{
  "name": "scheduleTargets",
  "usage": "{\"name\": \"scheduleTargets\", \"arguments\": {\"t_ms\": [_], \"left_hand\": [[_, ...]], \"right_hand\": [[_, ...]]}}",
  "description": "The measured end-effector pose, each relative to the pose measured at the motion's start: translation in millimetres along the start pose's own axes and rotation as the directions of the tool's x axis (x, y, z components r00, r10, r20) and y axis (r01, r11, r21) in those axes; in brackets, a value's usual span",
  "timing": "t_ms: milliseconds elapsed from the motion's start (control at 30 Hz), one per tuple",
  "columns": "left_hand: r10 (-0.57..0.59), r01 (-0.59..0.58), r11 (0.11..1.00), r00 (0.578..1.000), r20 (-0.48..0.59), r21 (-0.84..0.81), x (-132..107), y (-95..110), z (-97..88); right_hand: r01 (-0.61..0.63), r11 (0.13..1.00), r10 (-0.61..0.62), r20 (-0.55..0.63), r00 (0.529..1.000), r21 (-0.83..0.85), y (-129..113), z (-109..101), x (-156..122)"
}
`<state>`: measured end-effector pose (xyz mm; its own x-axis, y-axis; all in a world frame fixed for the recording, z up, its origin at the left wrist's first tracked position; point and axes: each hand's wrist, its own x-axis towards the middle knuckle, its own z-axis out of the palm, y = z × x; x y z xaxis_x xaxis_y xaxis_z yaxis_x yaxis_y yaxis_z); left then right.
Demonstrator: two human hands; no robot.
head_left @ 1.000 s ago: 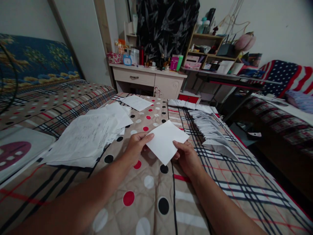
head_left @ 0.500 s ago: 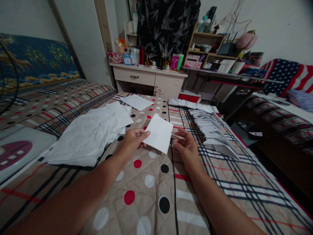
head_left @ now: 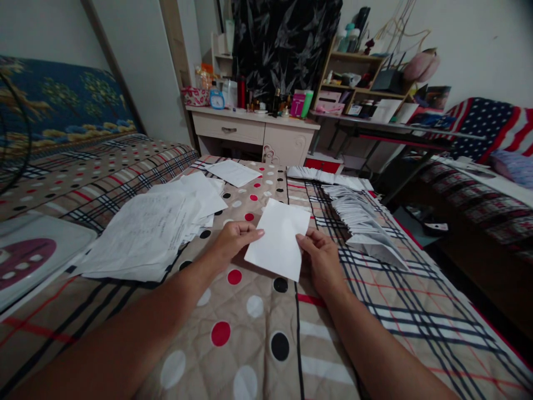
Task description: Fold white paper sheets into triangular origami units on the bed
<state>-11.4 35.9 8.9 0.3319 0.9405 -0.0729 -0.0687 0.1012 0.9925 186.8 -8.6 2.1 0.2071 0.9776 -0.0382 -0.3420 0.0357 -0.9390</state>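
Note:
A blank white sheet of paper (head_left: 278, 239) is held a little above the bedspread, tilted toward me. My left hand (head_left: 235, 241) pinches its left edge, thumb on top. The right edge is gripped by my right hand (head_left: 320, 253), also with the thumb on top and the fingers behind. To the left of my left hand lies a loose pile of white papers (head_left: 137, 233), some with faint writing. Beyond the held sheet a single white sheet (head_left: 234, 173) lies flat. Right of my right hand, a long row of folded white papers (head_left: 358, 216) stands packed together.
The bedspread (head_left: 254, 305) has dots and plaid stripes. A white board with a pink oval (head_left: 29, 258) lies at the far left. Behind the bed stand a white dresser (head_left: 229, 130) with bottles and a shelf unit (head_left: 353, 58). Another row of folded papers (head_left: 325, 176) lies farther back.
My right hand has closed on the paper's right edge. The sheet has moved right and slightly toward me, and looks larger and turned.

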Motion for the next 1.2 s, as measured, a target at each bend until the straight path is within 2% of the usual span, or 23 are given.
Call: {"name": "scheduleTargets", "arguments": {"t_ms": [100,200,300,367,500,600,733,800,933,1033,1100,1200], "left_hand": [[-0.029,0.03,0.999,1.0,0.012,-0.036,0.9,0.5,-0.4],[-0.048,0.049,0.993,0.999,0.01,-0.103,2.7,-1.3,-0.9],[-0.077,0.07,0.978,0.997,-0.03,-0.198,4.5,-3.2,-1.4],[-0.108,0.09,0.967,0.992,-0.065,-0.24,5.3,-3.2,-1.4],[-0.146,0.115,0.959,0.984,-0.103,-0.261,5.9,-1.3,-0.7],[-0.14,0.104,0.961,0.982,-0.127,-0.256,5.9,-1.2,-0.2],[-0.101,0.051,0.971,0.973,-0.207,-0.232,6.3,-2.2,-0.2],[-0.082,0.038,0.97,0.981,-0.176,-0.241,7.0,-2.3,-0.4],[-0.136,0.104,0.948,0.987,-0.085,-0.302,9.2,-2.4,-2.3],[-0.135,0.113,0.938,0.99,-0.046,-0.328,10.0,-2.7,-4.2],[-0.114,0.104,0.948,0.993,-0.016,-0.301,9.8,-3.0,-5.1],[-0.058,0.067,0.986,0.996,0.063,-0.152,9.0,-4.1,-5.7]], "right_hand": [[-0.082,0.997,0.083,0.074,0.994,-0.009,-1.6,2.6,-3.5],[-0.078,0.997,0.079,0.107,0.991,-0.018,-2.7,4.2,-4.7],[0.038,0.999,-0.036,0.055,0.998,-0.023,-2.1,2.1,-2.5],[0.139,0.984,-0.134,0.049,0.99,-0.112,-1.0,-0.1,-0.7],[0.373,0.854,-0.32,0.199,0.926,-0.363,1.4,-1.3,-0.6],[0.474,0.784,-0.368,0.314,0.875,-0.401,2.5,-0.2,-2.2],[0.497,0.773,-0.37,0.356,0.858,-0.393,3.4,-0.4,-1.7],[0.481,0.786,-0.353,0.357,0.865,-0.388,4.2,-1.4,-0.5],[0.457,0.797,-0.341,0.331,0.88,-0.394,5.8,-2.9,1.6],[0.443,0.806,-0.336,0.312,0.889,-0.393,4.4,-2.5,2.1],[0.436,0.809,-0.332,0.305,0.893,-0.394,2.5,-1.6,2.0],[0.42,0.811,-0.317,0.298,0.9,-0.407,1.0,-0.7,1.8]]}}
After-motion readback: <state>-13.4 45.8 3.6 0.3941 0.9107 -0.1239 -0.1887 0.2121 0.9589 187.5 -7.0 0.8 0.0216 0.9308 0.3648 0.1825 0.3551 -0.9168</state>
